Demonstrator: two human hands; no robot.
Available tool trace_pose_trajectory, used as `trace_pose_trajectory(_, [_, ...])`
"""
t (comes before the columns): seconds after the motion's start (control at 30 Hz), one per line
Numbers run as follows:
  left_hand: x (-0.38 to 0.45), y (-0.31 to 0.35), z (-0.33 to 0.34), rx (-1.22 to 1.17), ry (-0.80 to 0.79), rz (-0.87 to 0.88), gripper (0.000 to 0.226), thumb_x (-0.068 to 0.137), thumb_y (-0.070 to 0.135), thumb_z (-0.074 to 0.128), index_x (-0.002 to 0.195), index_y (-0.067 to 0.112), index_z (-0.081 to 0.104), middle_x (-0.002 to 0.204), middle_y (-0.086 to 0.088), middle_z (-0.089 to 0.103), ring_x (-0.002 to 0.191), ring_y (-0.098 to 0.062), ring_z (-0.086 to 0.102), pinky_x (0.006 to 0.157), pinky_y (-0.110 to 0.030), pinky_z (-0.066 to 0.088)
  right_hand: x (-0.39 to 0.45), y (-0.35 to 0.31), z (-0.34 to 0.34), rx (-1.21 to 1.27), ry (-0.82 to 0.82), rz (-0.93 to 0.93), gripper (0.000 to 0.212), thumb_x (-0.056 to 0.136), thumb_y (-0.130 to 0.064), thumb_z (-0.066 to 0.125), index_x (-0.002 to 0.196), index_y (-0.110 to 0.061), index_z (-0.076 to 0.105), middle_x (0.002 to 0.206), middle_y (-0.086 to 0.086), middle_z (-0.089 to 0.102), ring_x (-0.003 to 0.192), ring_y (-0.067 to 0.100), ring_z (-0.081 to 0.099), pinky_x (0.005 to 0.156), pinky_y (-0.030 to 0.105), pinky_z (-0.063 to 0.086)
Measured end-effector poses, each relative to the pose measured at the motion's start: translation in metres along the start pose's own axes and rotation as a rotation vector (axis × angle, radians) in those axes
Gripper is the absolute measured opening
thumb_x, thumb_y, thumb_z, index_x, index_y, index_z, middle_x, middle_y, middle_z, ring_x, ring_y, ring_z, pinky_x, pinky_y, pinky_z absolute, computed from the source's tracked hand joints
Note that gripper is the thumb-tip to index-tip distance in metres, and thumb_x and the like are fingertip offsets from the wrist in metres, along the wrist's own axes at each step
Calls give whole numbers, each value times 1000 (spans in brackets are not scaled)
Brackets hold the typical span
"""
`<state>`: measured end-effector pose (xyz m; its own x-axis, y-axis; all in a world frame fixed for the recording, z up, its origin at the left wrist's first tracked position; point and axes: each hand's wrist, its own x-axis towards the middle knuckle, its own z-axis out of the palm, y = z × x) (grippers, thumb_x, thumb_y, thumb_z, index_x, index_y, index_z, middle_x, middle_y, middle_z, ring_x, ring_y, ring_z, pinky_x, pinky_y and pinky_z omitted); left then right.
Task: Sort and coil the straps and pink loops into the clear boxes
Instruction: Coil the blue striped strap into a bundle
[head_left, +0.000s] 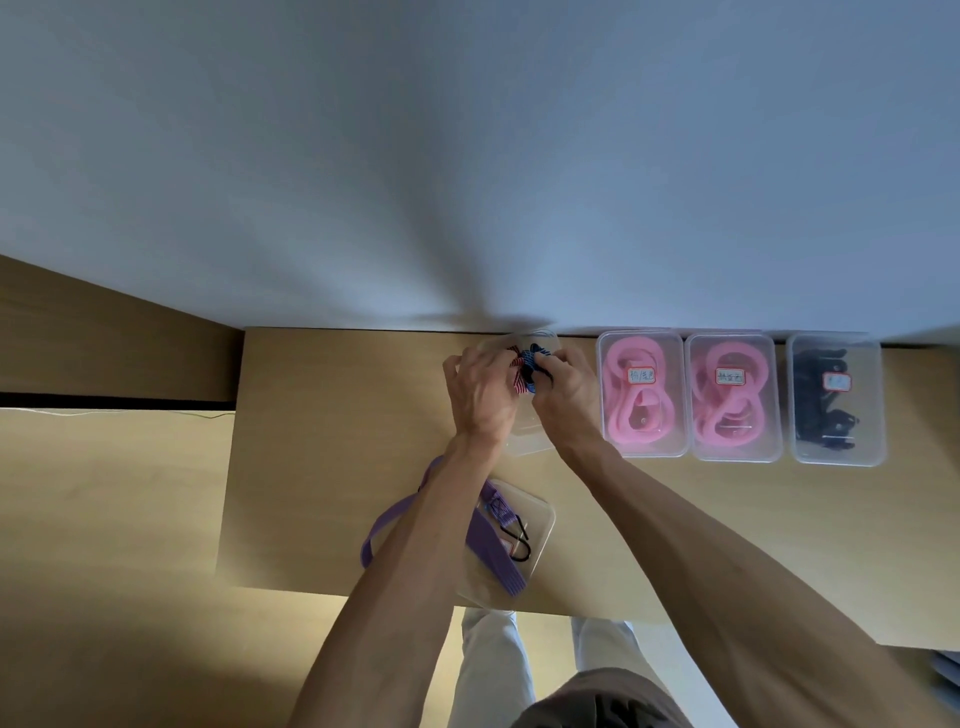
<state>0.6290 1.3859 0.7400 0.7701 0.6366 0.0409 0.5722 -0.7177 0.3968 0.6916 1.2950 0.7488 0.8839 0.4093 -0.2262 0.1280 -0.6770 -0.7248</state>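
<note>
My left hand (480, 392) and my right hand (563, 387) meet over an open clear box (524, 441) at the back of the wooden table (322, 467). Between them they pinch a bunched red-and-blue striped strap (525, 366), the left on its red part, the right on its blue part. A purple strap (485, 545) with a black cord lies across a clear lid (537, 519) near the table's front edge, partly under my left forearm.
Right of my hands stand three closed, labelled clear boxes along the wall: two with coiled pink loops (640, 395) (733, 397), one with black straps (834, 400). A lower surface (104, 493) adjoins the table on the left.
</note>
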Motion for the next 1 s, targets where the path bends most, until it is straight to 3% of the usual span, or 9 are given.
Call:
trace_pose_trajectory(0.1, [-2,0,0,-13,-20,34,10,79,10,72,84,19,70,83,5,71,85,-25,61,74,-34,37,2,-2,-2,-26,-38,9,18,86,6,60,98,0,72,97,12,56,79,29,57,66,35,44])
trace_pose_trajectory(0.2, [-4,-1,-2,-58,-22,56,9,87,15,66,94,15,72,94,2,73,91,-24,62,76,-32,40,3,-10,-2,-61,-41,38,17,85,2,59,94,-2,72,97,12,57,80,31,57,69,46,48])
trace_pose_trajectory(0.33, [0,0,-9,-95,-1,-23,8,88,13,69,87,12,77,96,-3,73,87,-29,61,72,-36,43,1,-9,-8,-120,-24,-18,18,88,-6,64,99,-5,77,98,13,63,88,32,58,72,44,46])
trace_pose_trajectory(0.47, [11,12,-10,-53,-90,-103,14,83,10,66,71,12,71,82,-4,70,80,-33,59,70,-39,41,3,-8,-7,-216,-54,23,18,89,-13,63,100,-12,77,101,6,61,102,28,51,81,42,42])
trace_pose_trajectory(0.67, [1,14,-6,-107,-128,-126,8,83,5,67,81,4,74,96,-13,68,80,-33,62,70,-40,46,3,-5,-8,-230,-63,16,16,81,-8,66,94,-11,75,95,4,59,99,28,51,71,35,37])
trace_pose_trajectory(0.8, [-4,9,-6,-113,-148,-65,7,83,3,69,87,4,75,97,-14,67,84,-32,62,76,-43,51,-1,-8,-9,-262,-61,0,18,81,-6,66,95,-10,75,95,5,60,99,29,51,72,38,41])
trace_pose_trajectory(1.0, [-22,19,-1,-80,-130,-58,15,68,-5,77,78,5,72,92,-13,65,83,-35,62,78,-40,53,-4,-2,-7,-190,-103,113,12,87,-10,58,92,-8,69,97,3,58,98,25,53,68,20,34])
